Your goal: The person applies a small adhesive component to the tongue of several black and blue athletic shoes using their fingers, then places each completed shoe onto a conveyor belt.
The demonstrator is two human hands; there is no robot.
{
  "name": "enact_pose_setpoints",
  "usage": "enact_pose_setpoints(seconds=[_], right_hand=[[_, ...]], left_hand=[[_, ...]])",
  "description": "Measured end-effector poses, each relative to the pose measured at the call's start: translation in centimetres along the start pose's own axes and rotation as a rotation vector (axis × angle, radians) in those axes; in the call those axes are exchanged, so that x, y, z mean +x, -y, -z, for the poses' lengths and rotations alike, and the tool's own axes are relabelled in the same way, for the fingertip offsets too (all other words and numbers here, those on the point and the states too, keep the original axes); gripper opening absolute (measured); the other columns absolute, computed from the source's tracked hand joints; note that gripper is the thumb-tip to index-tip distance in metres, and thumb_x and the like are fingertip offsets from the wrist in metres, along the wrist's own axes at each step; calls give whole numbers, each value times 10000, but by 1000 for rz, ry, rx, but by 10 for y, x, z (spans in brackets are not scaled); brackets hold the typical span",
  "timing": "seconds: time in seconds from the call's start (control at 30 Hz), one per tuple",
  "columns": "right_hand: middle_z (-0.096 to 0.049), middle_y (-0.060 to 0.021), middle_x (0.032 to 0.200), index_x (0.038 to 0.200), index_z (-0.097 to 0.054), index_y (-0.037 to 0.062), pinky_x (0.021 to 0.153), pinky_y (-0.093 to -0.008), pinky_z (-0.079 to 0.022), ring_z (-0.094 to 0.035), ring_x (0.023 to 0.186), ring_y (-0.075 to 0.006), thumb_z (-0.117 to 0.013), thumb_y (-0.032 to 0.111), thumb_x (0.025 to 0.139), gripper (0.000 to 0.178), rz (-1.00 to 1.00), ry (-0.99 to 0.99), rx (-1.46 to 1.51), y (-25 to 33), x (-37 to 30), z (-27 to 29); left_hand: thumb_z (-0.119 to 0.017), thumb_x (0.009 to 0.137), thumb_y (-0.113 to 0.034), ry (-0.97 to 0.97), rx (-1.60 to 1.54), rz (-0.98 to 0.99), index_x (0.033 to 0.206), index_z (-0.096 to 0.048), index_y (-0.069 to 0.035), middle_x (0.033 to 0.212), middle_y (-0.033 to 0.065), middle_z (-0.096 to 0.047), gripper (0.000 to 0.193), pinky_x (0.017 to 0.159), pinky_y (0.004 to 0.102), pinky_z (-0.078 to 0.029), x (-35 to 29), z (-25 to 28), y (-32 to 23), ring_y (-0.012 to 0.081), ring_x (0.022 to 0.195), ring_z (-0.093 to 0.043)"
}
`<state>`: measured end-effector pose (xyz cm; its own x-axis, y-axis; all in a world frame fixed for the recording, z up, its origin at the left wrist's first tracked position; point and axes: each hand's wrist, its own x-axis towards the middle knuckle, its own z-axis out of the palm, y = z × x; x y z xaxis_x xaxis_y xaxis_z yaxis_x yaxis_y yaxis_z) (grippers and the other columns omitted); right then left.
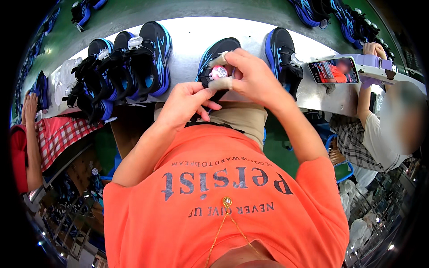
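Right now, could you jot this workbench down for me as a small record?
Left hand: at the shoe's near left edge, grip unclear
Right hand: covered thumb and finger either side of a pink-and-white dial
Shoe in work: black and blue
Left: row of similar shoes
Right: another shoe, phone with lit screen
Surface: shiny metal table
Neighbours: a person each side
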<state>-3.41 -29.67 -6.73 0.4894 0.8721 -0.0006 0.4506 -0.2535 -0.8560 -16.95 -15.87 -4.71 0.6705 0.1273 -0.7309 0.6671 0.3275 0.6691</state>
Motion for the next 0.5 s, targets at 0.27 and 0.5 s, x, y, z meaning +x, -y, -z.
enact_pose_setpoints(seconds=[0.27,0.5], right_hand=[[-547,-78,776,1067,-664,113,602,-290,-436,-513,651,-178,-713,127,731,339,23,16,-1,-5,-2,2],[-499,-73,732,1080,-660,107,609,-291,-436,-489,627,-190,-699,138,759,325,54,-51,-119,-9,-6,-1]], left_hand=[[-565,927,-190,-4,-35,3,1001,-637,45,832,166,-687,257,526,220,-501,-1,-6,0,146,548,-616],[-560,927,-167,-18,-86,5,1037,-635,54,856,155,-681,258,544,230,-521,2,-11,4,158,663,-658]])
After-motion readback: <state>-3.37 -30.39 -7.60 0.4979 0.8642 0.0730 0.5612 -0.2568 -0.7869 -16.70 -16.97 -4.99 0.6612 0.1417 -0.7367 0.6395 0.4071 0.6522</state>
